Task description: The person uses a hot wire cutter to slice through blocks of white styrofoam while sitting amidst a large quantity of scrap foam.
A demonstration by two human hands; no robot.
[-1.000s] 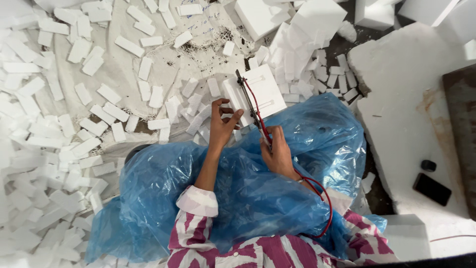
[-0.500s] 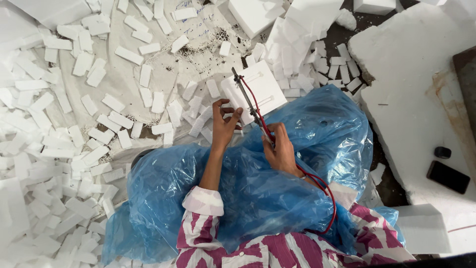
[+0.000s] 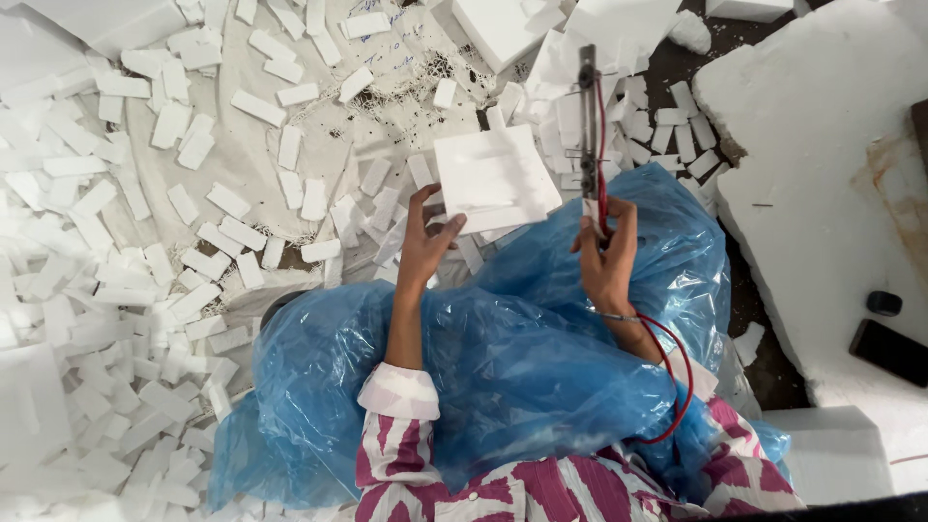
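One square white foam slab (image 3: 495, 181) in left-hand (image 3: 425, 242) grip, right hand (image 3: 605, 261) clamped around cutter (image 3: 588, 116)

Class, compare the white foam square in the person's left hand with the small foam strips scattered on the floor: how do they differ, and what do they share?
The foam square is a broad, flat slab; the foam strips are narrow little bars, far smaller. The foam square is held at its near edge by the left hand; the foam strips lie loose, untouched. There is one foam square, but the foam strips lie in heaps. Both are white foam.
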